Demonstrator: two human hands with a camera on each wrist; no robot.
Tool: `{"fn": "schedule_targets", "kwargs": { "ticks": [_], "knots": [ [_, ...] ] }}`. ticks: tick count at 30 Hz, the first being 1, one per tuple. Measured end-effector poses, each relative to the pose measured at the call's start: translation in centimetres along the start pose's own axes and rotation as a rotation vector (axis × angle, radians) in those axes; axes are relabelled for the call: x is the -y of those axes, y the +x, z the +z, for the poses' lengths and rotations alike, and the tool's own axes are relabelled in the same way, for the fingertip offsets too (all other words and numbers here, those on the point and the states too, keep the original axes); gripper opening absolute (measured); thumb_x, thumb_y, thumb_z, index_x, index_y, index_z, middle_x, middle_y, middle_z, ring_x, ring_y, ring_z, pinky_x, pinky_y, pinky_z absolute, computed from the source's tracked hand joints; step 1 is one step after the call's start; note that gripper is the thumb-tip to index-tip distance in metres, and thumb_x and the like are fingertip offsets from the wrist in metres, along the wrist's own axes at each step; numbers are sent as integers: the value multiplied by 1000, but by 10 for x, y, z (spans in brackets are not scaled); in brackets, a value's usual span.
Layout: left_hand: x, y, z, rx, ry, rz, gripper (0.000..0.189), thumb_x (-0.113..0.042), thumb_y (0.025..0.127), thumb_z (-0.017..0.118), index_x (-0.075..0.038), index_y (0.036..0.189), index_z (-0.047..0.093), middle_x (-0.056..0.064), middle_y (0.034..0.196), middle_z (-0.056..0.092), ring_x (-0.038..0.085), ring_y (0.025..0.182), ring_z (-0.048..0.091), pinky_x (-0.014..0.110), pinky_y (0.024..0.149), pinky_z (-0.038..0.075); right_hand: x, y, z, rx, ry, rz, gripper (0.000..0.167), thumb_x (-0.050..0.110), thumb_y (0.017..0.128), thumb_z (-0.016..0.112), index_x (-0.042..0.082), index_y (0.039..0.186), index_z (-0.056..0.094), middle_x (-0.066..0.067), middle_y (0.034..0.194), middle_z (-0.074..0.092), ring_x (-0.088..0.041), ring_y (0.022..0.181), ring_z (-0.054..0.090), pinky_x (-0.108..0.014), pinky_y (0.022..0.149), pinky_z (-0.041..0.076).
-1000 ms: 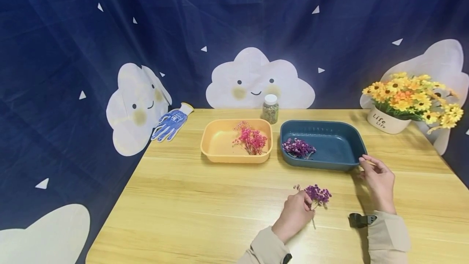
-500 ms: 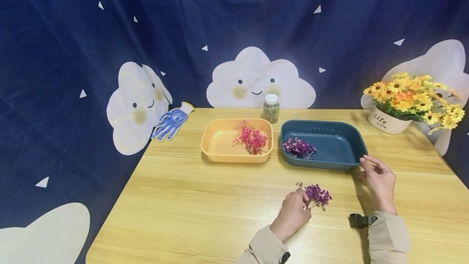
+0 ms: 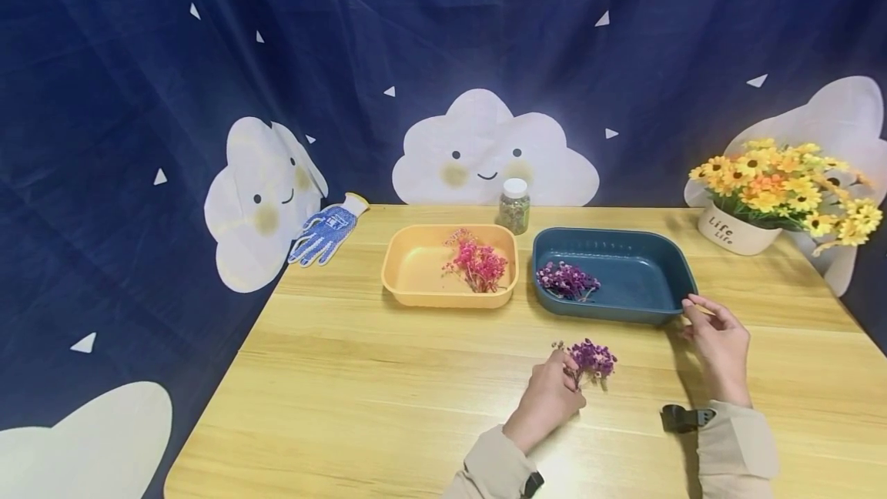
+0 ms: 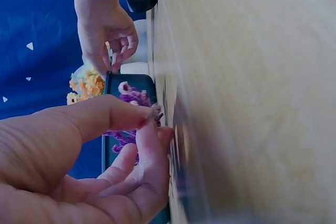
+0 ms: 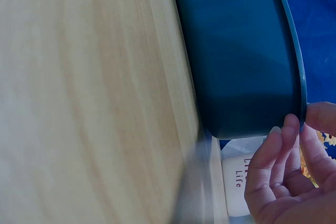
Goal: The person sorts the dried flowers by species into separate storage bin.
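Note:
Between thumb and forefinger, my left hand (image 3: pixel 549 395) pinches the stems of a purple dried flower sprig (image 3: pixel 592 358) low over the table in front of the trays. The left wrist view shows the pinched stem ends (image 4: pixel 153 114) at the fingertips. My right hand (image 3: pixel 721 345) pinches the rim of the dark blue tray (image 3: pixel 644 306) at its near right corner, thumb on one side and fingers on the other in the right wrist view. More purple dried flowers (image 3: pixel 567 280) lie in that tray's left end.
Left of the blue tray stands a yellow tray (image 3: pixel 416 299) with pink dried flowers (image 3: pixel 478 266). Behind them is a white-lidded jar (image 3: pixel 514 210). A blue-and-white glove (image 3: pixel 329 229) lies back left; a pot of yellow flowers (image 3: pixel 738 231) stands back right.
My left hand has shifted slightly left and away from me with the purple sprig, and the stem that stuck out below the hand no longer shows. My right hand stays at the tray corner.

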State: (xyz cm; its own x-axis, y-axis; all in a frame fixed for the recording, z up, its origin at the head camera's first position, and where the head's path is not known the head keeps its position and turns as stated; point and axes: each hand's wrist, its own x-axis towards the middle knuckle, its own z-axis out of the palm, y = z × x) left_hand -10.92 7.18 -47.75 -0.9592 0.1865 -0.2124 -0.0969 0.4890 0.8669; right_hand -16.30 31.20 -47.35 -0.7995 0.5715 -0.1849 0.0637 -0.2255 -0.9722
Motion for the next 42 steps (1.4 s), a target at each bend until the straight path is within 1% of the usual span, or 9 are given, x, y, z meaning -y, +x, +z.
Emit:
{"fn": "schedule_targets", "kwargs": {
  "ticks": [2, 5, 14, 19, 27, 31, 33, 39, 42],
  "knots": [
    [1, 1, -1, -1, -10, 2, 37, 7, 69, 71, -14, 98, 60, -5, 71, 60, 6, 59, 51, 18, 55, 46, 0, 0, 0, 3, -2, -2, 16, 10, 89, 69, 25, 85, 72, 13, 61, 66, -3, 46, 56, -13, 47, 50],
    [4, 2, -2, -3, -14, 27, 36, 6, 70, 71, -14, 99, 61, -6, 74, 61, 4, 61, 53, 18, 57, 47, -1, 1, 0, 4, -6, -6, 16, 9, 89, 68, 25, 85, 72, 14, 61, 66, -2, 46, 56, -12, 47, 50],
    [9, 4, -8, 34, -137, 115, 32, 5, 77, 70, -12, 103, 62, -5, 84, 65, -1, 68, 56, 13, 64, 51, -1, 0, 0, 2, -3, -9, 16, 9, 88, 69, 25, 85, 72, 13, 61, 66, -2, 47, 56, -12, 47, 50],
    [6, 6, -10, 29, -173, 138, 32, 4, 77, 71, -11, 104, 62, -5, 86, 66, -3, 70, 55, 12, 67, 51, -1, 1, 0, 1, -7, -5, 15, 10, 88, 69, 25, 86, 72, 13, 61, 66, -2, 46, 56, -12, 47, 50],
    [-4, 11, -15, 11, -191, 173, 32, 4, 77, 71, -10, 105, 63, -2, 88, 69, -4, 70, 57, 11, 68, 51, -1, 0, -1, 5, -18, -9, 14, 11, 88, 69, 24, 87, 72, 14, 61, 66, -2, 48, 57, -12, 47, 49],
    [-12, 19, -17, 12, -185, 194, 32, 4, 78, 72, -8, 107, 63, 1, 90, 70, -3, 70, 57, 11, 68, 50, 0, 0, -1, 10, -24, -22, 13, 10, 89, 69, 23, 88, 72, 14, 62, 66, -2, 48, 57, -12, 48, 49],
    [-16, 25, -18, 5, -160, 207, 33, 3, 79, 72, -9, 108, 63, 1, 91, 70, -2, 71, 58, 11, 68, 50, -1, 0, -2, 11, -22, -21, 14, 10, 89, 69, 23, 88, 72, 14, 62, 66, -2, 48, 57, -12, 48, 49],
    [-31, 51, -21, -22, -138, 218, 31, 1, 81, 72, -10, 108, 62, 1, 91, 70, -1, 70, 58, 11, 67, 51, -2, 0, -3, 5, 4, 8, 15, 11, 88, 70, 25, 84, 73, 13, 60, 66, -2, 46, 56, -13, 47, 50],
    [-37, 64, -23, -34, -137, 218, 31, 0, 81, 72, -10, 108, 61, 1, 90, 69, 0, 71, 58, 11, 68, 51, -2, 0, -2, 7, -3, -2, 15, 11, 88, 70, 25, 85, 73, 13, 60, 66, -2, 47, 56, -12, 47, 50]
  ]
}}
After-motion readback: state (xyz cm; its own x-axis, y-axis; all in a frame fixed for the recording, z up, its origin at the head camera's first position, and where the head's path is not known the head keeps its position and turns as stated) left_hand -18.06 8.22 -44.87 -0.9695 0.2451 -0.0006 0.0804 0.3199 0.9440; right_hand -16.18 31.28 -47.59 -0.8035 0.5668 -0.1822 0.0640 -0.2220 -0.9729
